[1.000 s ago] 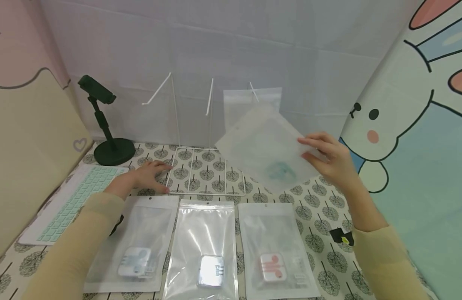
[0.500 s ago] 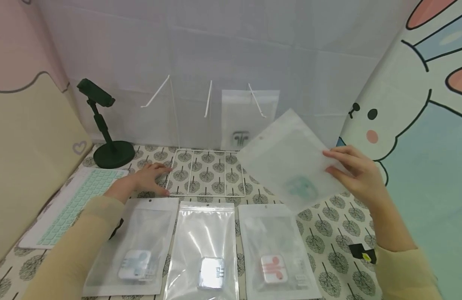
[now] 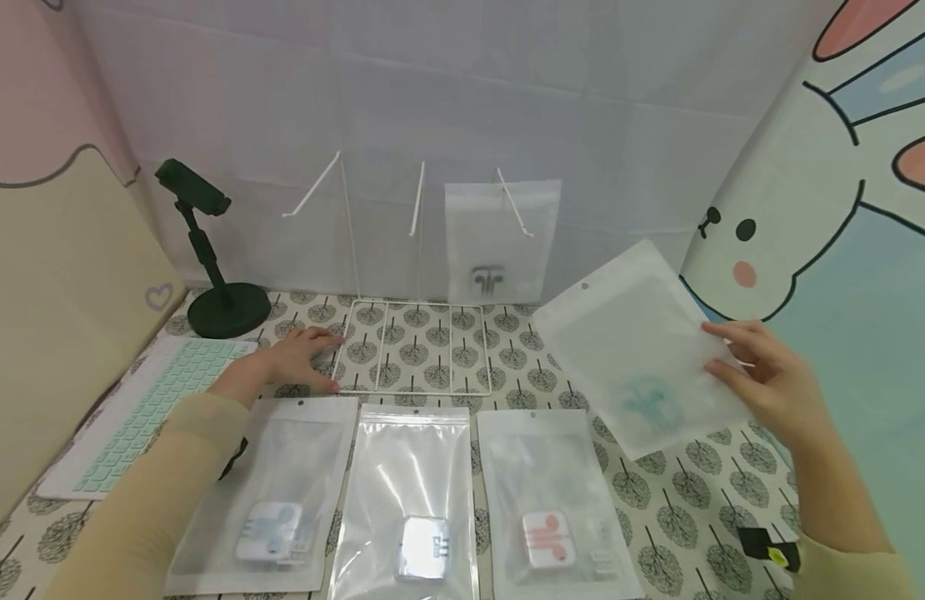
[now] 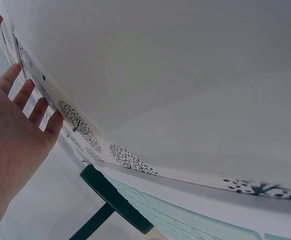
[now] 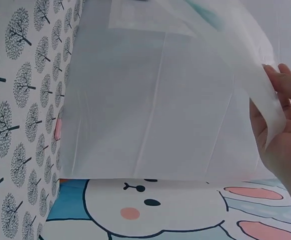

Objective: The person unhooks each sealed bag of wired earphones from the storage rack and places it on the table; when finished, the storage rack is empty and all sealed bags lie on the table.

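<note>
My right hand (image 3: 773,383) pinches the side edge of a frosted zip bag (image 3: 631,333), which tilts in the air; a teal earphone shape shows through it. The bag (image 5: 210,45) also appears in the right wrist view. With fingers spread, my left hand (image 3: 293,362) lies at the left side of the white wire rack (image 3: 413,392). From the rack's right hook (image 3: 513,200) hangs another frosted bag (image 3: 500,237) with a dark earphone outline. In front lie three bags: one with a bluish earphone box (image 3: 270,531), a shiny bag (image 3: 402,458), and one with pink earphones (image 3: 548,539).
A dark green stand (image 3: 228,310) stands at the back left. Beside my left forearm is a white and mint keyboard (image 3: 162,417). Two more hooks rise from the rack, a left hook (image 3: 312,185) and a middle hook (image 3: 417,200). A small black item (image 3: 768,547) is near my right sleeve.
My right hand has moved right and down with the frosted bag, away from the right hook, uncovering the hanging bag. My left hand has stayed at the rack.
</note>
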`<move>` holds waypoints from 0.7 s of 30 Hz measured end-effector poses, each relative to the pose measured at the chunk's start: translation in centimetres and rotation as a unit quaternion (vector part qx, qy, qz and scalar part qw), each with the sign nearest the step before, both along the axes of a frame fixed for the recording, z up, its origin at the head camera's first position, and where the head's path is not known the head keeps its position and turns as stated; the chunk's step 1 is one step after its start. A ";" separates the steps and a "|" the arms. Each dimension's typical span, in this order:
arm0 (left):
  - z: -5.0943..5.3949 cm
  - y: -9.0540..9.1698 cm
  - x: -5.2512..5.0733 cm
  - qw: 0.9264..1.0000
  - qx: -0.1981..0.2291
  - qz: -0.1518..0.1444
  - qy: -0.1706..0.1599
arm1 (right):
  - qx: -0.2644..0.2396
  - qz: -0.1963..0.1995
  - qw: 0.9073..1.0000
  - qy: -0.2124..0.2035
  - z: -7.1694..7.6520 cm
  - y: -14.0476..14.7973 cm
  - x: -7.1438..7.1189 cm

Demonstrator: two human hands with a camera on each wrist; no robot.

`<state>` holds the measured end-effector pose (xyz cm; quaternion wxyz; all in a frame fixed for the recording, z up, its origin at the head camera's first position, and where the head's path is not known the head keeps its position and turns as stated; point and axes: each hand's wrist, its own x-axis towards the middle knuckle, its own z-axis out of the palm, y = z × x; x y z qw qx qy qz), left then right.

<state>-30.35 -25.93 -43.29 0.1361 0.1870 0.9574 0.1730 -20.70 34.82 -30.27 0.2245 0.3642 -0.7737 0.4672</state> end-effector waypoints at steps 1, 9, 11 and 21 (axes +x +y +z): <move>0.0 0.0 0.0 1.000 -0.001 0.000 0.001 | 0.003 -0.001 1.000 -0.005 -0.1 0.4 0.2; 0.2 0.0 0.1 1.000 -0.003 0.000 -0.001 | 0.134 -0.164 0.977 -0.014 -0.7 2.4 2.4; 0.4 0.0 0.2 1.000 -0.003 -0.001 0.002 | 0.137 -0.184 0.973 -0.035 -1.0 2.6 2.9; 0.2 0.1 0.1 1.000 -0.003 0.002 0.000 | 0.127 -0.203 0.963 -0.128 -2.2 4.3 5.3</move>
